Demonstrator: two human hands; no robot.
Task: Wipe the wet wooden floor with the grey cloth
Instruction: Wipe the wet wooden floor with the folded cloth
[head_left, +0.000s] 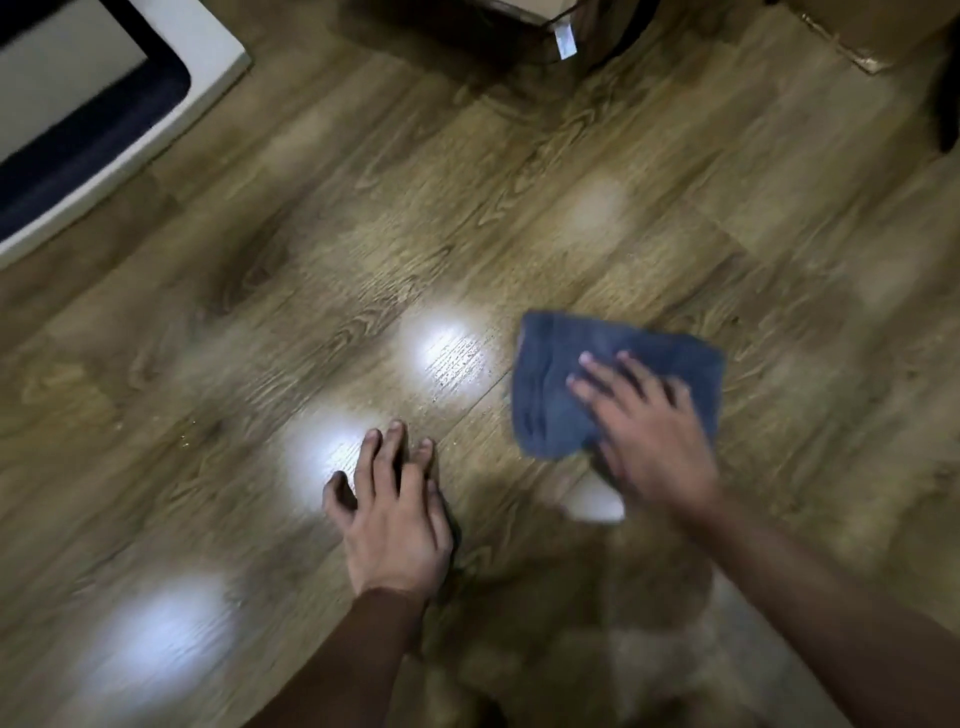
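Fingers (597, 382) flat on grey cloth (550, 410), open wooden floor (311, 260) leftward.

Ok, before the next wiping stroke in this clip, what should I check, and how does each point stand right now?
1. Right hand on the crumpled grey cloth: ok, fingers lie spread flat on top, pressing rather than in a closed grip.
2. Cloth flat on the wooden plank floor: ok.
3. Left hand clear of the cloth: ok, it rests on the floor to the cloth's left, holding nothing.
4. Water left to wipe: not ok, small droplets glint just left of the cloth.
5. Area under the cloth dry: cannot tell, covered.
6. Image sharpness: not ok, motion blur.
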